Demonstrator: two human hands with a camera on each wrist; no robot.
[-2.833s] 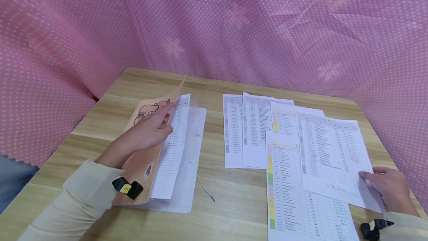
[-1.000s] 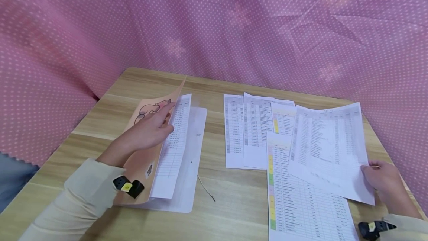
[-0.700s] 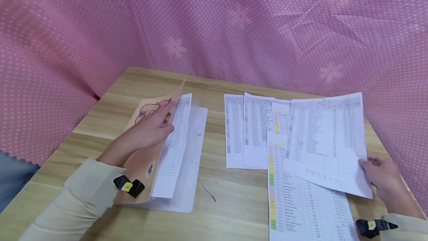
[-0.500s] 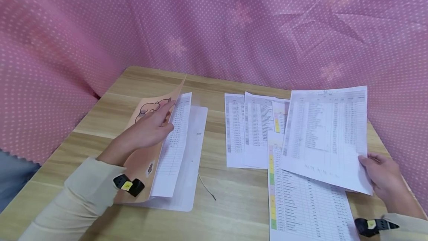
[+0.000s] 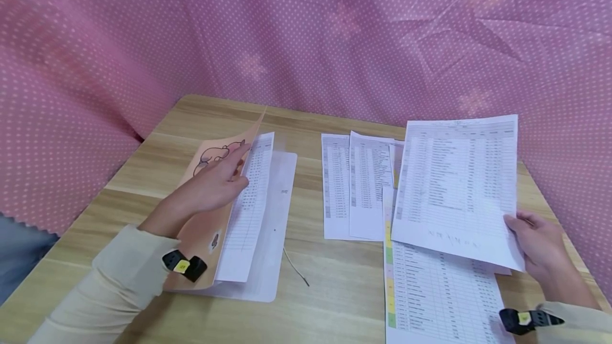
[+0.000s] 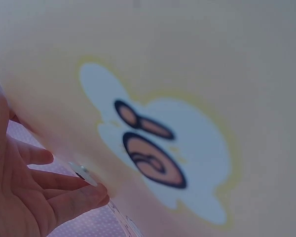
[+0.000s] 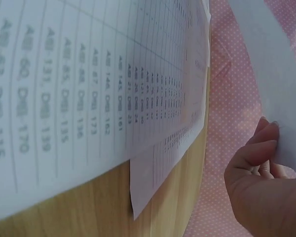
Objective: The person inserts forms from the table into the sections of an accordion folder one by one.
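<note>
My left hand (image 5: 210, 187) holds up the peach cover (image 5: 203, 227) of an open folder at the table's left, fingers straight along its edge; a printed sheet (image 5: 248, 211) lies inside on the clear back flap (image 5: 274, 238). The left wrist view fills with the cover's cartoon print (image 6: 158, 148) and my fingers (image 6: 44, 197) against it. My right hand (image 5: 535, 251) pinches the lower right corner of a printed table sheet (image 5: 456, 185), lifted off the table over other sheets. In the right wrist view my fingers (image 7: 259, 153) grip that sheet's edge (image 7: 281, 98).
Several printed sheets lie spread on the wooden table (image 5: 334, 291): two side by side in the middle (image 5: 358, 185) and a long colour-marked one (image 5: 430, 291) near the front edge. A thin wire (image 5: 294, 268) lies beside the folder. Pink dotted cloth (image 5: 306, 31) surrounds the table.
My right hand has lifted the top sheet off the pile, raised it and carried it a little leftward. The left hand and folder cover have stayed put.
</note>
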